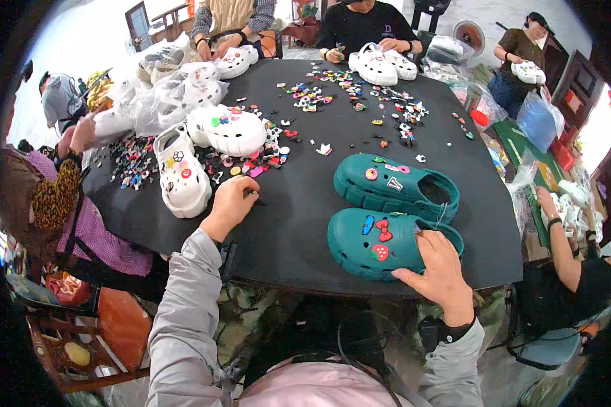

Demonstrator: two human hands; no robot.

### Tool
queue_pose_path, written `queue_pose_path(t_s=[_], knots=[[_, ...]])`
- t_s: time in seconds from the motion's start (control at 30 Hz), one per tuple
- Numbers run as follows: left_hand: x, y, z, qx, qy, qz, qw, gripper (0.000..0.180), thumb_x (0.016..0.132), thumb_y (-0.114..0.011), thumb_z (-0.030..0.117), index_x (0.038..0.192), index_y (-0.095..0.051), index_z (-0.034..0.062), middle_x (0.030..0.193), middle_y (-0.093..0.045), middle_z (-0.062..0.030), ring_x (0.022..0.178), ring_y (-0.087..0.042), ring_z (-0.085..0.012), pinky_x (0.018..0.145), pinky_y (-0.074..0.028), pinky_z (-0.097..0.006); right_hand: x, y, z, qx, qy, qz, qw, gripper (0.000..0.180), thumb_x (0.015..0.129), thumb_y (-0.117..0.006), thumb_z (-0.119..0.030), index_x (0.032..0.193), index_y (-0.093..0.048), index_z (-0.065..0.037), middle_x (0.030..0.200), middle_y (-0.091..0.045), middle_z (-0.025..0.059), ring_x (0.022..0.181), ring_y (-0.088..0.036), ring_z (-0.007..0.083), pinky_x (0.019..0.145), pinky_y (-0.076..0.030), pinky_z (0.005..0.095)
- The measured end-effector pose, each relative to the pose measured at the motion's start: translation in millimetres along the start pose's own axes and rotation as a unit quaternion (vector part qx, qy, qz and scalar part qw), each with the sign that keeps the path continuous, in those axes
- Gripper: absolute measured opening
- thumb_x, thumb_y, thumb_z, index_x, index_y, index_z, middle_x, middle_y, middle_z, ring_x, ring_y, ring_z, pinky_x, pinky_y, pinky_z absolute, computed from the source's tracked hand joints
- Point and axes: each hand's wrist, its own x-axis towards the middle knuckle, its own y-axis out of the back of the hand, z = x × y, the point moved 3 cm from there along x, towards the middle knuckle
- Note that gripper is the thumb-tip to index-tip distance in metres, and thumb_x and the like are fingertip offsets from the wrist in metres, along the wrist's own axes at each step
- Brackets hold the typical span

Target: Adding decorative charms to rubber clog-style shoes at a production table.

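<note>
Two dark green clogs lie side by side on the black table, toes pointing left. My right hand (439, 268) grips the near green clog (349, 241) at its heel opening, fingers inside and thumb on the outer side. This clog carries a blue charm (368, 224), a red bow charm (384, 230) and a strawberry charm (380, 253). On the far green clog (360, 184) sit a donut charm, a pink charm and a letter-shaped charm. My left hand (229, 207) rests at the table's near left, fingers curled together; what they hold, if anything, is too small to tell.
White clogs (184, 186) with charms and a pile of loose charms (268, 152) lie left of centre. Plastic-bagged clogs (173, 98) stand behind them. More charms (346, 88) are scattered farther back. Several people work around the table (292, 237), some handling white clogs.
</note>
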Motion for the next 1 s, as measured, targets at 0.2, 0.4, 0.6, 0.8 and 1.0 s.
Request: queue_pose_path(t_s=[0.2, 0.4, 0.6, 0.8, 1.0], knots=[[-4.7, 6.5, 14.1, -0.077, -0.015, 0.086, 0.993, 0.015, 0.075, -0.073, 0.006, 0.084, -0.062, 0.0002, 0.075, -0.065, -0.0122, 0.068, -0.066, -0.0199, 0.062, -0.052, -0.030, -7.0, 0.8, -8.3, -0.025, -0.037, 0.022, 0.999, 0.060, 0.068, -0.077, -0.038, 0.109, -0.058, 0.002, 0.105, -0.059, 0.0145, 0.098, -0.056, 0.0321, 0.082, -0.046, 0.0416], [-1.7, 1.4, 29.3, -0.243, 0.016, 0.049, 0.969, 0.017, 0.080, -0.073, 0.008, 0.092, -0.062, 0.0014, 0.083, -0.066, -0.0077, 0.073, -0.065, -0.0151, 0.065, -0.053, -0.028, -8.7, -1.9, -10.3, -0.027, -0.022, 0.040, 0.999, 0.059, 0.067, -0.077, -0.037, 0.109, -0.059, 0.002, 0.103, -0.059, 0.0128, 0.095, -0.057, 0.0309, 0.080, -0.046, 0.0408], [-18.1, -7.7, 88.0, -0.588, 0.119, -0.152, 0.785, 0.009, 0.089, -0.065, 0.007, 0.098, -0.061, 0.0054, 0.090, -0.065, -0.0038, 0.079, -0.065, -0.0136, 0.072, -0.055, -0.027, -10.2, 0.0, -5.3, -0.010, -0.018, 0.052, 0.998, 0.062, 0.066, -0.077, -0.038, 0.110, -0.059, 0.001, 0.100, -0.060, 0.0122, 0.092, -0.057, 0.0306, 0.079, -0.046, 0.0413], [-34.1, -12.2, 120.8, -0.583, 0.107, -0.194, 0.781, 0.011, 0.088, -0.067, 0.008, 0.096, -0.063, 0.0021, 0.089, -0.067, -0.0057, 0.080, -0.065, -0.0141, 0.073, -0.053, -0.026, -12.8, -2.8, -10.5, -0.046, 0.002, 0.106, 0.993, 0.044, 0.070, -0.076, -0.035, 0.092, -0.059, -0.002, 0.080, -0.059, 0.0104, 0.075, -0.057, 0.0297, 0.071, -0.041, 0.0402], [-58.9, -16.8, 173.5, -0.389, 0.007, -0.207, 0.898, 0.011, 0.083, -0.070, 0.003, 0.093, -0.066, 0.0004, 0.085, -0.067, -0.0021, 0.078, -0.061, -0.0074, 0.069, -0.048, -0.022, -4.7, -14.3, -27.0, -0.023, -0.025, 0.151, 0.988, 0.031, 0.076, -0.072, -0.030, 0.084, -0.056, -0.005, 0.072, -0.058, 0.0092, 0.069, -0.057, 0.0284, 0.068, -0.040, 0.0398]])
